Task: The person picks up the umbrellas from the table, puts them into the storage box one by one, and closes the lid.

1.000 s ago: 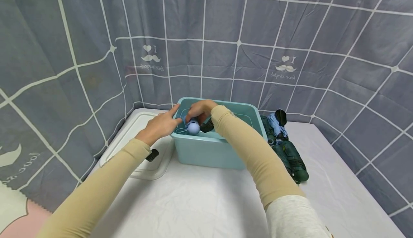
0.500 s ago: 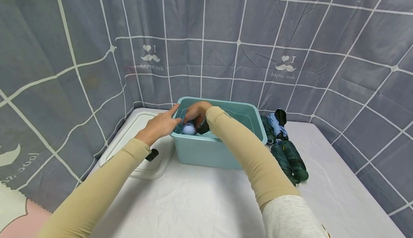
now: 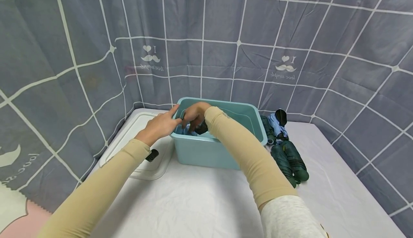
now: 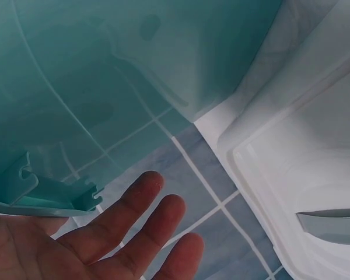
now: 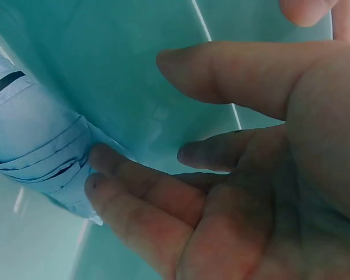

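A pale blue fabric roll, looking like a folded umbrella [image 3: 186, 129], lies in the left end of the teal plastic bin [image 3: 209, 153]. My right hand [image 3: 195, 114] reaches down into the bin beside it. In the right wrist view two fingertips touch the folded blue fabric [image 5: 38, 131], while the thumb stands apart with nothing gripped. At the bin's left rim rests my left hand [image 3: 159, 127], its fingers extended. In the left wrist view those fingers [image 4: 146, 227] spread loosely outside the bin, under the rim.
A white lid [image 3: 161, 168] lies flat left of the bin, partly under the left forearm. Right of the bin lie several folded dark green umbrellas [image 3: 293, 161] and a light blue one [image 3: 275, 123]. A grey checked curtain [image 3: 222, 58] hangs behind the white-covered table [image 3: 206, 202].
My right hand has moved slightly left and lower in the bin and let go of the blue umbrella, whose round end has dropped from sight. The left hand stays at the rim.
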Action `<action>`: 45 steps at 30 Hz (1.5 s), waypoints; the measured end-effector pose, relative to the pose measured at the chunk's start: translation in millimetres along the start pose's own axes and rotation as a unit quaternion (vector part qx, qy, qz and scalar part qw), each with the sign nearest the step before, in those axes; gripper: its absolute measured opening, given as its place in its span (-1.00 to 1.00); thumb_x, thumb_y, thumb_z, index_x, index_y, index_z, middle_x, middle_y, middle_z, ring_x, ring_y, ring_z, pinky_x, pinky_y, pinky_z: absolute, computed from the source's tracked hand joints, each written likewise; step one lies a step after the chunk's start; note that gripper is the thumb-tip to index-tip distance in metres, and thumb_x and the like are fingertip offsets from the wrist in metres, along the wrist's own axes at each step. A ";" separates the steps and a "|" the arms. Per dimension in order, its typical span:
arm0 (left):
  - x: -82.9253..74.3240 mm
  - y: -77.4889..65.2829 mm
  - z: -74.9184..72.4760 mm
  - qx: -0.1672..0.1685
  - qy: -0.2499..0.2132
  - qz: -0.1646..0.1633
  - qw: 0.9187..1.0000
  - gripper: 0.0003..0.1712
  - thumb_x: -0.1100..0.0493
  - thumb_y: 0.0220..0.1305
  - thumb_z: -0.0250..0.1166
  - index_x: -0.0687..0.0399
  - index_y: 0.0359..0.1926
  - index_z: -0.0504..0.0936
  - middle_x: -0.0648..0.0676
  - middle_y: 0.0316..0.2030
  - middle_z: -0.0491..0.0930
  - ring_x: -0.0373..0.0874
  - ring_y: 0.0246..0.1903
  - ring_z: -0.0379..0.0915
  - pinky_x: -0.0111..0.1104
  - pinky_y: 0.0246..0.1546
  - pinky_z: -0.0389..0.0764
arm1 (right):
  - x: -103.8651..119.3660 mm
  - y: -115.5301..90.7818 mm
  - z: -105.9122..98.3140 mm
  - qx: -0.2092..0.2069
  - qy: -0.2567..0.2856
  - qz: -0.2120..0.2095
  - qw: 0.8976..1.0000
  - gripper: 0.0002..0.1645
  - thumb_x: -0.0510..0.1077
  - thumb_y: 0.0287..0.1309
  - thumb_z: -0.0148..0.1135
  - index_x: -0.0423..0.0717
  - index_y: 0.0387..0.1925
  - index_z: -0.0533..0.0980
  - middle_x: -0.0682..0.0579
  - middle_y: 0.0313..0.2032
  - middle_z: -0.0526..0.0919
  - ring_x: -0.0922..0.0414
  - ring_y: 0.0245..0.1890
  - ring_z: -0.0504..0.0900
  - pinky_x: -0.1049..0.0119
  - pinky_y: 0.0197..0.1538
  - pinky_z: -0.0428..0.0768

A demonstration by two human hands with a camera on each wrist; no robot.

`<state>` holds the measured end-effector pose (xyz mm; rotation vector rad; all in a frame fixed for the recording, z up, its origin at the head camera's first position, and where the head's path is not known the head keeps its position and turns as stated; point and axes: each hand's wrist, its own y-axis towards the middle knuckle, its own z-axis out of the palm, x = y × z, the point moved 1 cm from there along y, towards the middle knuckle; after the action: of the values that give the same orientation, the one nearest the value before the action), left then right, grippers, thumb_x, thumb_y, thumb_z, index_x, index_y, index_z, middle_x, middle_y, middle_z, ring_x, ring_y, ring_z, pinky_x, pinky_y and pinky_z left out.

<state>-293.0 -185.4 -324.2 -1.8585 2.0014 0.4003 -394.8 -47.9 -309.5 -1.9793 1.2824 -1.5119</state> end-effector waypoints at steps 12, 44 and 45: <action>-0.5 -0.3 0.6 0.000 -0.001 -0.004 1.000 -0.15 -0.23 0.42 -0.14 -0.31 0.63 -0.21 0.29 0.47 0.25 0.30 0.29 0.39 0.16 -0.07 0.50 | -5.9 -19.5 -5.1 -0.073 -0.099 -0.015 0.992 -0.11 -0.05 0.38 0.20 -0.12 0.58 0.05 -0.15 0.43 0.37 -0.08 0.29 0.55 0.17 0.01 0.64; -0.9 -0.8 1.3 -0.006 0.006 0.007 1.000 -0.14 -0.22 0.43 -0.11 -0.29 0.63 -0.21 0.30 0.49 0.21 0.32 0.34 0.32 0.26 0.04 0.44 | -43.0 -108.3 5.7 -0.147 -0.171 -0.083 0.971 -0.15 0.13 0.33 0.24 0.10 0.55 0.18 0.02 0.39 0.45 0.08 0.21 0.56 0.19 0.10 0.63; -1.2 -0.5 1.2 -0.007 0.005 0.008 1.000 -0.14 -0.22 0.43 -0.11 -0.29 0.63 -0.21 0.30 0.49 0.21 0.32 0.35 0.32 0.27 0.05 0.44 | -45.5 -111.3 5.8 -0.148 -0.165 -0.085 0.971 -0.15 0.13 0.34 0.24 0.11 0.55 0.17 0.01 0.39 0.45 0.08 0.21 0.56 0.17 0.12 0.62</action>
<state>-292.3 -183.9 -324.7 -1.8569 2.0266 0.4109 -340.9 47.1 -258.8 -2.4609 1.2766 -1.0381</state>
